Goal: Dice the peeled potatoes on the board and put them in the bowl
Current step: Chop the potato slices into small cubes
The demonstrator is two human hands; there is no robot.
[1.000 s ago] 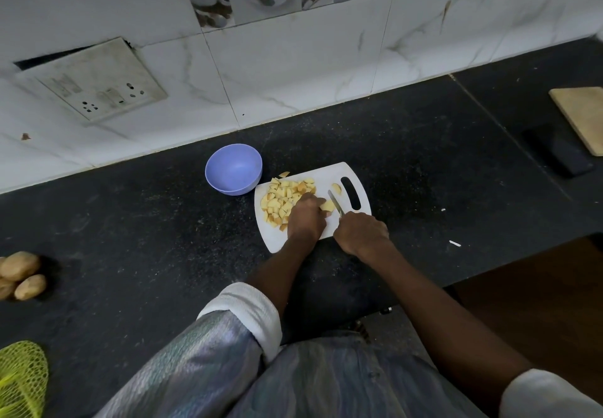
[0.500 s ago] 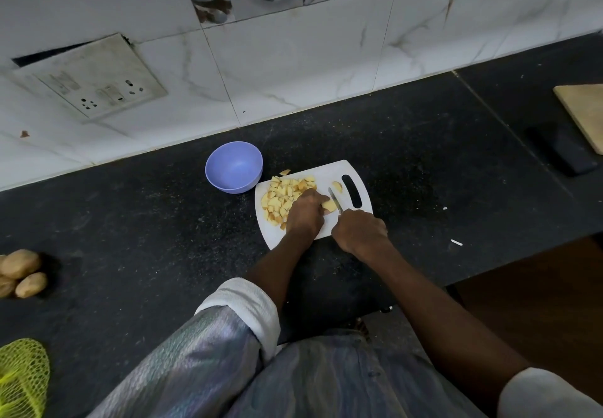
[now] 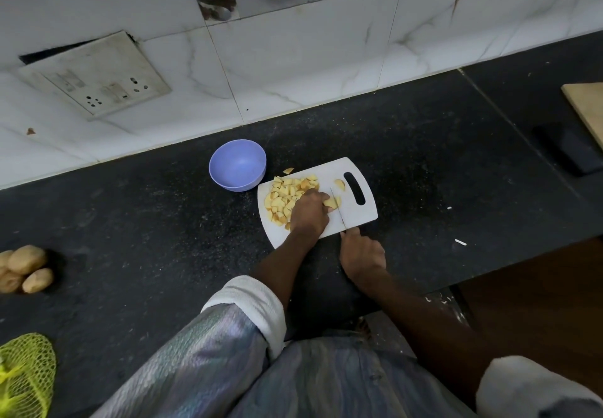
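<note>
At the lower left corner of the frame, a yellow mesh bag [image 3: 24,375] lies on a dark speckled countertop [image 3: 130,238]. Just above it, at the left edge, a small heap of unpeeled potatoes [image 3: 24,269] sits on the counter. On the white marble-patterned wall tiles at upper left is a tilted switch and socket plate [image 3: 94,74].

Left of centre, a lilac bowl [image 3: 237,165] stands on the counter near the wall, just beside the upper left corner of a white cutting board [image 3: 355,218]. Nothing can be seen inside the bowl. One loose potato piece [image 3: 288,170] lies at the board's far edge, beside the bowl.

A pile of diced potato [image 3: 285,197] covers the left half of the board. The left hand [image 3: 310,213] rests over the pile's right side, fingers curled down onto a potato chunk [image 3: 331,202] at mid-board. A knife [image 3: 339,212] stands blade-down just right of that chunk, close against the left fingertips. The right hand [image 3: 362,252], at the board's near edge, is closed round the knife handle. Another cut piece [image 3: 339,184] lies beside the board's handle slot.

On the counter right of the board lies a small white scrap [image 3: 460,242]. At the right edge of the frame are a dark flat object [image 3: 567,148] and the corner of a wooden board [image 3: 587,107].
</note>
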